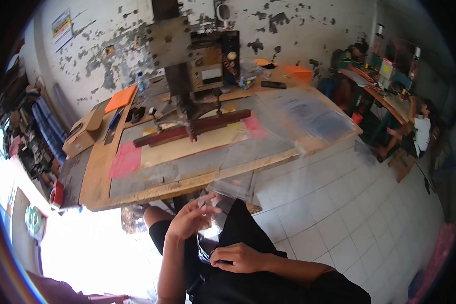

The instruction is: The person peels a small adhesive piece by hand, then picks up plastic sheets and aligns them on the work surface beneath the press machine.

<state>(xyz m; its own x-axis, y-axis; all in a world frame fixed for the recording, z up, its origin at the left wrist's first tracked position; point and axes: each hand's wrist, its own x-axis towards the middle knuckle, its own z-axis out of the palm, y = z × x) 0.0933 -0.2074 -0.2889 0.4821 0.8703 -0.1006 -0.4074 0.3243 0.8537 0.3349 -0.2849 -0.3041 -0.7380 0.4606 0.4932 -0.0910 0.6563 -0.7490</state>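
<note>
My left hand (pixel 191 219) is raised in front of the table edge, fingers apart and slightly bent. Just beyond its fingertips, a clear plastic sheet (pixel 233 186) hangs by the table edge; whether they touch is unclear. My right hand (pixel 236 258) rests low on my lap against black clothing, its fingers curled in. Something dark lies under those fingers, too hidden to name. Ahead stands a press machine (pixel 169 43) with a long reddish bar (pixel 197 127) over a pale yellow sheet (pixel 192 147). Pink pieces (pixel 125 159) show at that sheet's ends.
Clear plastic sheets (pixel 314 116) lie on the table's right side. A cardboard box (pixel 83 133), an orange stack (pixel 120 98) and a black phone-like object (pixel 273 84) sit around the press. Two people work at a table (pixel 380 99) on the right. Another person's arm (pixel 109 298) shows bottom left.
</note>
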